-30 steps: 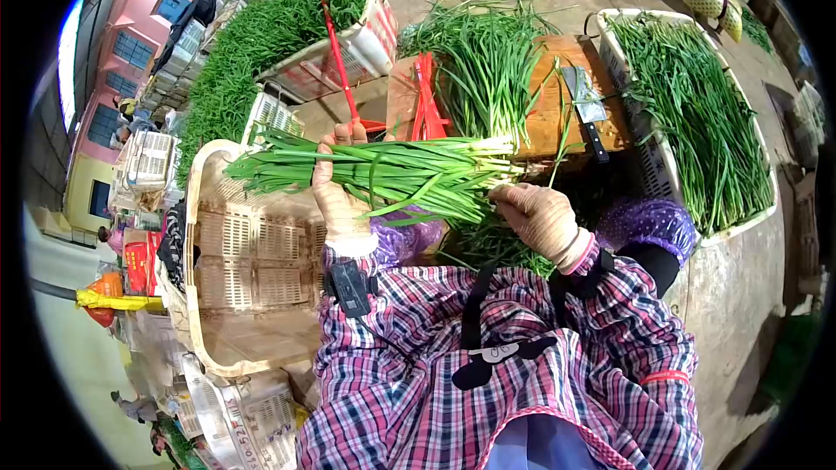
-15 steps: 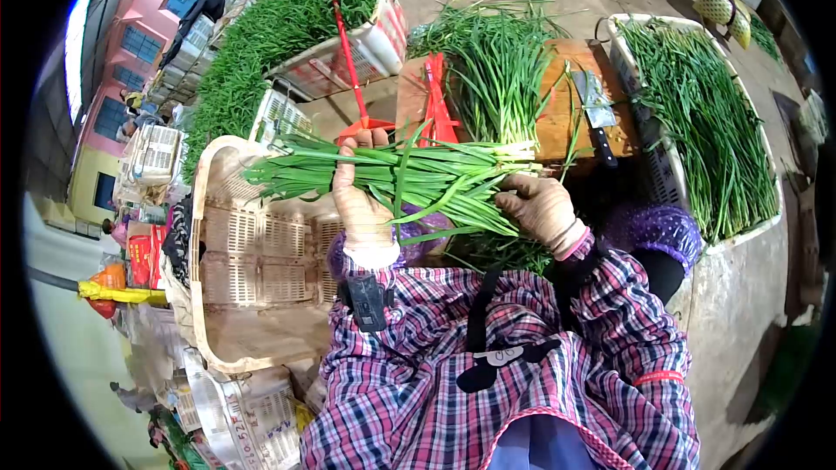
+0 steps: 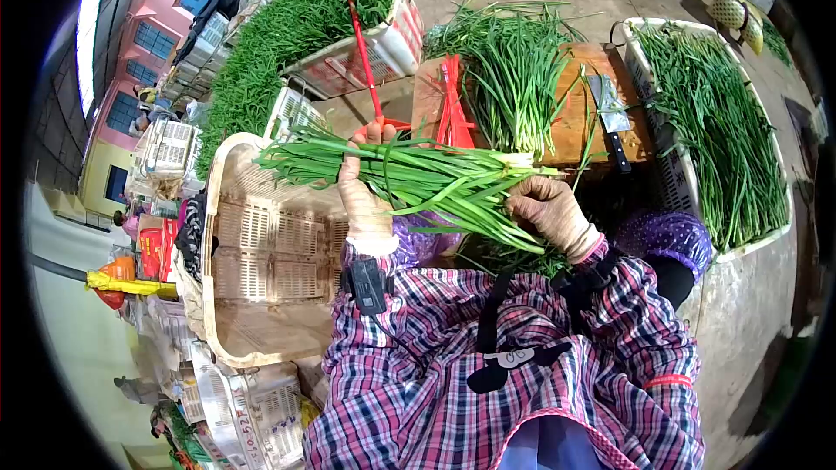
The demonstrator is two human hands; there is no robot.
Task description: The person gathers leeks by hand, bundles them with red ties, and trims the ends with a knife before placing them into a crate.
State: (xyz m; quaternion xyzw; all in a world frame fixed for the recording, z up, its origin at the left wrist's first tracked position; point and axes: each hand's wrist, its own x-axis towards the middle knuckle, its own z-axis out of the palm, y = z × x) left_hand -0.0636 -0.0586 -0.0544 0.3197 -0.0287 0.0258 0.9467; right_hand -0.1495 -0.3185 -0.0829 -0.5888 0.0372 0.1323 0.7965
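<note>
A bunch of garlic chives (image 3: 427, 170) lies sideways in front of me, pale stem ends to the right and green tips to the left. My left hand (image 3: 366, 196) supports it from below, its fingers curled up round the far side. Near the stem ends, my right hand (image 3: 553, 211) pinches the near edge of the bunch; some stalks there slant down, apart from the others. Both hands wear thin, pale gloves. Beyond the bunch, a pile of chives (image 3: 518, 78) rests on a wooden board (image 3: 570, 126), beside a cleaver (image 3: 611, 117) and red ties (image 3: 453, 109).
A bare-bottomed plastic crate (image 3: 270, 292) stands at my left. Another crate (image 3: 775, 130) at the right is packed with chives, and a further crate (image 3: 396, 39) at the back is heaped with greens. A red pole (image 3: 361, 43) rises behind the bunch.
The view has shifted slightly. My right hand has drawn a little down and away from the stem ends, and the near stalks fan out more. My left hand keeps its hold.
</note>
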